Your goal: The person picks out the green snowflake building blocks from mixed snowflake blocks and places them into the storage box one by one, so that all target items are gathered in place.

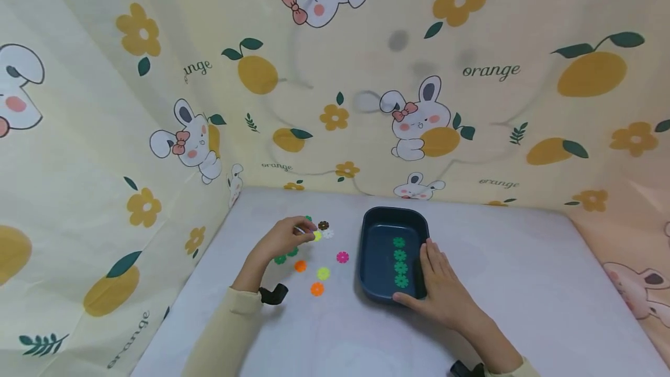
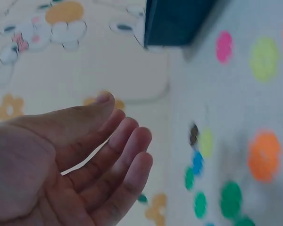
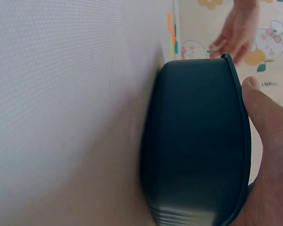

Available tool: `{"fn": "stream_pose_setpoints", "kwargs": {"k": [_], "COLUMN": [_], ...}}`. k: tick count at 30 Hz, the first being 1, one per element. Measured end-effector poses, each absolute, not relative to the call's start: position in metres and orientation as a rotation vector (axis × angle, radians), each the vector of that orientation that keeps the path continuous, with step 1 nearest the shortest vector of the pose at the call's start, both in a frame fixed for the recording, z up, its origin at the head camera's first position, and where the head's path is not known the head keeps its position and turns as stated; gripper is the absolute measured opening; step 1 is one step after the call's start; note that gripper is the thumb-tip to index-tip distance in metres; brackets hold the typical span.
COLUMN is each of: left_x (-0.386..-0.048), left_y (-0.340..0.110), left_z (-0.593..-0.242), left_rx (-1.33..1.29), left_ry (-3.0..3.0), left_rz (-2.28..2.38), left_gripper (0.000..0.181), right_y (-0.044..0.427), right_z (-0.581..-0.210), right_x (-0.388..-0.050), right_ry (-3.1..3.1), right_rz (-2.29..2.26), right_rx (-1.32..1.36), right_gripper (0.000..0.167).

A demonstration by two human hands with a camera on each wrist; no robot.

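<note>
My left hand (image 1: 285, 236) hovers over loose flower-shaped pieces on the left of the table. In the left wrist view its fingers (image 2: 132, 141) bend loosely, thumb near the index finger, and I see nothing held. Close below it in the head view are a yellow piece (image 1: 317, 236), a white piece (image 1: 328, 234) and a brown piece (image 1: 323, 225). My right hand (image 1: 445, 290) rests against a dark blue tray (image 1: 369, 290), straight fingers along its right side and thumb at the near rim. Several green flower pieces (image 1: 400, 255) form a column inside the tray.
Between my left hand and the tray lie a pink piece (image 1: 342, 257), a yellow-green piece (image 1: 323, 273) and orange pieces (image 1: 317, 289). More green pieces (image 1: 280, 259) lie under my left wrist. A printed cloth (image 1: 366, 150) hangs behind the white table (image 1: 523, 284).
</note>
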State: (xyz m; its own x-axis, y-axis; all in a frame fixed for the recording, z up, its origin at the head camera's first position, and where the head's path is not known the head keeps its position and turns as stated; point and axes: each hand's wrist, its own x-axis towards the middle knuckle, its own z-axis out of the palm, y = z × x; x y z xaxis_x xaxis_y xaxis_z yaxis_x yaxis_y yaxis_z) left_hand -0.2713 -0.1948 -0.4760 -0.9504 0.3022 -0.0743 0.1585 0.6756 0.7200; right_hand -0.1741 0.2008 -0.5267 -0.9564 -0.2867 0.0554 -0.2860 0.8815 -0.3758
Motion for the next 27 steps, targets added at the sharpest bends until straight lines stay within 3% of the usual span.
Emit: {"fn": "stream_pose_setpoints", "kwargs": {"k": [17,27], "left_x": [-0.273,-0.273], "left_y": [-0.234,-0.231], "left_z": [-0.537,-0.540], "left_rx": [0.048,0.009], "left_ry": [2.824,2.880], "left_rz": [0.957,0.806], "left_gripper": [0.024,0.026], "right_y": [0.205,0.202], "right_z": [-0.531,-0.526], "right_x": [-0.174,-0.173], "right_ry": [3.061,3.085], "right_rz": [-0.612,-0.607], "right_rx": [-0.473,-0.494], "right_gripper": [0.138,0.137]}}
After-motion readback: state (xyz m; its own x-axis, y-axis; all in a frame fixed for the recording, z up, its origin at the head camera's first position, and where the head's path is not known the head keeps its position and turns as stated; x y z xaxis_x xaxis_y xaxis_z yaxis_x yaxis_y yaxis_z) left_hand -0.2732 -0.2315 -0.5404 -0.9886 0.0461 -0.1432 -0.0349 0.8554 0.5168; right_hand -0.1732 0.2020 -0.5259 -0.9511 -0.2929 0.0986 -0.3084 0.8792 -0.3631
